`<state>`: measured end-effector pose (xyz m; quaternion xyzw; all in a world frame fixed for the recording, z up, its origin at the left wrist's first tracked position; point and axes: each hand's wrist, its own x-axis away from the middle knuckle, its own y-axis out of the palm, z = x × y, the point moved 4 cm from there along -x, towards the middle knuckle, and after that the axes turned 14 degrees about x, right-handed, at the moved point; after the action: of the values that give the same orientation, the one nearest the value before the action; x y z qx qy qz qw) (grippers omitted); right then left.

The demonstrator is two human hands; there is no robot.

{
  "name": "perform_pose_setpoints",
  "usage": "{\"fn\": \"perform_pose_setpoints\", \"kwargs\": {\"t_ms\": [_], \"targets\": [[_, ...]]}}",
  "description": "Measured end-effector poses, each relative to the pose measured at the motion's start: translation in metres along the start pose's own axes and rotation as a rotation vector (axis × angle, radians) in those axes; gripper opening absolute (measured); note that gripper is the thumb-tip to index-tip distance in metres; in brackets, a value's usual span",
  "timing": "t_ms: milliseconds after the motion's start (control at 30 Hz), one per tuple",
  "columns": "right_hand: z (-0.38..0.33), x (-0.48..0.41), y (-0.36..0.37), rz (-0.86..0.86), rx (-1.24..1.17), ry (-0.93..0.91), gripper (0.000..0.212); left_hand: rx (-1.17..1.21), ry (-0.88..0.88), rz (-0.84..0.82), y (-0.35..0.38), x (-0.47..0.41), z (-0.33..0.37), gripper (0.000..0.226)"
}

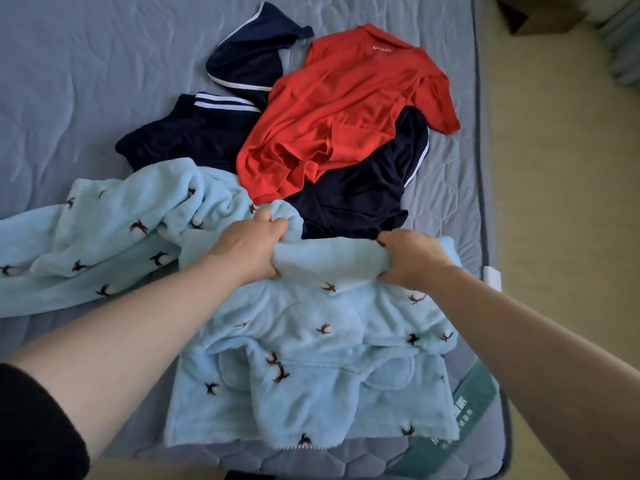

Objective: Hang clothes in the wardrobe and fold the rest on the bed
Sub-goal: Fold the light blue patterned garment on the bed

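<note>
**Hands.** Left hand and right hand, side by side and apart. Each has its fingers curled round a bunched fold at the far edge of the pale blue fleece garment. Both are grasping; neither is free.

**Item in hand.** The pale blue fleece garment has a dark bird print. It lies spread on the bed at 6 o'clock of the hands, near the foot edge, with rumpled layers. More of the same fleece trails off toward 9 o'clock. Whether that is a second piece or part of the first cannot be told.

**Items waiting.**
- Red polo shirt, at 12 to 1 o'clock of the hands, crumpled, unfolded.
- Navy garment with white piping, at 12 o'clock, far side, in a heap.
- Navy striped piece, at 11 o'clock, partly under the fleece.
- Navy cloth, beneath the red shirt, just beyond the hands.

**Surroundings.**
- Floor, at 3 o'clock.
- Cardboard box, at 1 o'clock, far corner.

**Progress (judgement).** No folded stack shows, and no hanger or wardrobe is in view. The fleece appears to be mid-fold at best. The red and navy pieces lie untouched, so most of the task seems left.
</note>
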<state>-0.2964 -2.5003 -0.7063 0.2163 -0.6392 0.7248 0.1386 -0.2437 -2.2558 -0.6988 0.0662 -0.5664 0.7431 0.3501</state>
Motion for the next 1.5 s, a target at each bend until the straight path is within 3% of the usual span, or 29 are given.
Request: {"fn": "perform_pose_setpoints", "kwargs": {"t_ms": [133,333,433,533,633,700,767,867,967,1033,1067,1100,1167,1267,1333,1500], "targets": [[-0.005,0.038,0.001,0.103,0.012,-0.042,0.025,-0.012,0.051,0.025,0.013,0.038,0.008,0.03],[-0.032,0.116,0.024,0.184,-0.015,-0.118,0.037,0.029,0.078,0.052,0.051,0.109,0.01,0.033],[-0.045,0.151,0.042,0.097,-0.035,-0.11,0.044,0.11,0.072,0.021,0.081,0.143,0.013,0.027],[-0.06,0.178,0.073,0.002,-0.016,-0.124,0.044,0.177,-0.05,-0.028,0.129,0.177,0.01,0.024],[-0.073,0.196,0.111,-0.106,-0.006,-0.092,0.055,0.313,-0.189,-0.194,0.179,0.195,0.003,0.057],[-0.079,0.206,0.14,-0.215,-0.078,-0.056,0.066,0.414,-0.271,-0.242,0.206,0.2,-0.001,0.066],[-0.084,0.212,0.161,-0.277,-0.206,-0.017,0.071,0.518,-0.333,-0.22,0.221,0.202,-0.001,0.058],[-0.089,0.216,0.171,-0.296,-0.274,-0.002,0.06,0.573,-0.396,-0.11,0.228,0.209,0.0,0.05],[-0.088,0.21,0.155,-0.19,-0.167,-0.025,0.042,0.534,-0.422,-0.012,0.212,0.211,0.002,0.05],[-0.085,0.203,0.137,0.052,-0.192,-0.035,0.041,0.486,-0.315,0.224,0.192,0.208,0.008,0.036],[-0.085,0.199,0.127,0.2,-0.207,-0.027,0.041,0.441,-0.252,0.351,0.184,0.207,0.011,0.037],[-0.085,0.194,0.12,0.291,-0.194,-0.012,0.045,0.395,-0.237,0.406,0.18,0.204,0.014,0.058],[-0.083,0.18,0.122,0.154,-0.113,0.033,0.077,0.364,-0.356,0.245,0.187,0.197,0.011,0.099],[-0.073,0.181,0.155,-0.245,-0.149,0.202,0.118,0.4,-0.563,-0.018,0.221,0.2,-0.002,0.113],[-0.07,0.191,0.17,-0.348,-0.198,0.288,0.13,0.473,-0.632,-0.05,0.234,0.206,-0.01,0.124],[-0.073,0.181,0.165,-0.432,-0.145,0.299,0.142,0.668,-0.686,-0.057,0.238,0.208,-0.027,0.136]]}}
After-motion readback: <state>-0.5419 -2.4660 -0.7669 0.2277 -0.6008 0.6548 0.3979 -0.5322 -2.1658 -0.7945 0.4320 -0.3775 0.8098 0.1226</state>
